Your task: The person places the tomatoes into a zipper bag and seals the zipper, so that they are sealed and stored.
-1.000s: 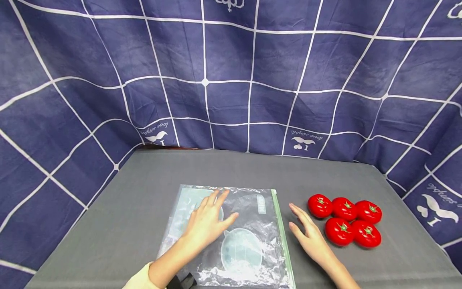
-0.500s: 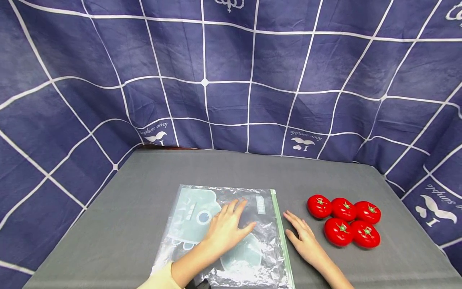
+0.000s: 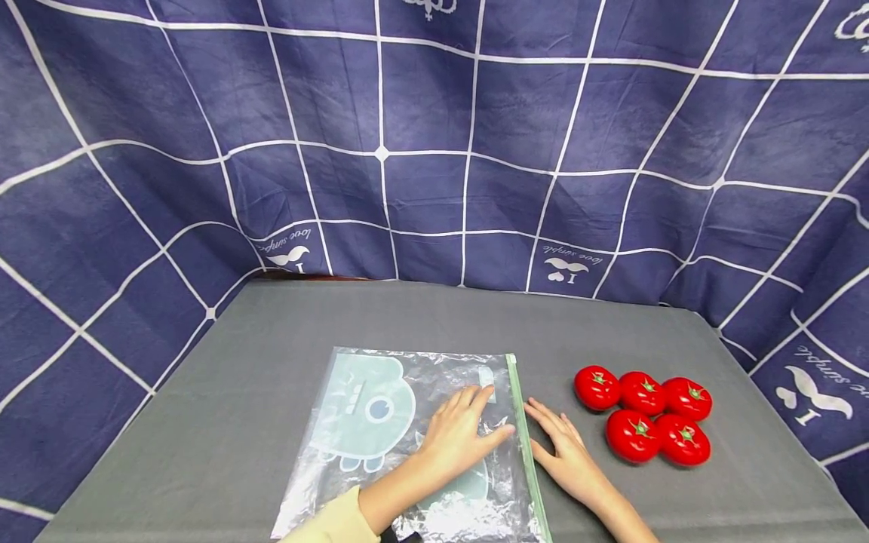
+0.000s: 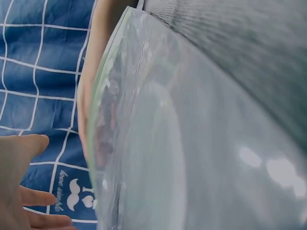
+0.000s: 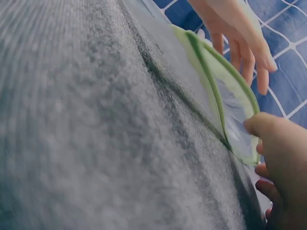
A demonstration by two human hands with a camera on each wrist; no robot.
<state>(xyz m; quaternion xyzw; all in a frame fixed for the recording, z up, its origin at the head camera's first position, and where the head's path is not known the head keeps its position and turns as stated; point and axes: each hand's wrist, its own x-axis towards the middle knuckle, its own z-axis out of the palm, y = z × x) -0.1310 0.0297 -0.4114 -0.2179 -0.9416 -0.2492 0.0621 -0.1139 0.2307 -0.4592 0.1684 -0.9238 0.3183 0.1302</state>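
A clear zip bag [image 3: 370, 418] with a green zip edge and a pale blue cartoon print lies flat on the grey cloth. Over its right part my left hand [image 3: 460, 436] hovers or rests, fingers spread and extended; contact is unclear. My right hand [image 3: 565, 457] lies beside the green edge, fingers fairly straight, thumb and fingertips at the zip. In the right wrist view, the bag's mouth [image 5: 235, 103] gapes between two green strips, and the right thumb [image 5: 263, 125] meets or overlaps one strip. The left wrist view shows the left hand [image 4: 17, 177] above the bag.
Several red tomatoes [image 3: 641, 392] with green stem tops sit in two rows to the right of my right hand. The grey-covered table [image 3: 380, 313] is enclosed at the back and sides by a blue curtain [image 3: 434, 188] with white grid lines.
My left hand has slid rightward across the bag from its upper middle to near the green edge. My right hand has shifted slightly left to that edge. The tomatoes stay put.
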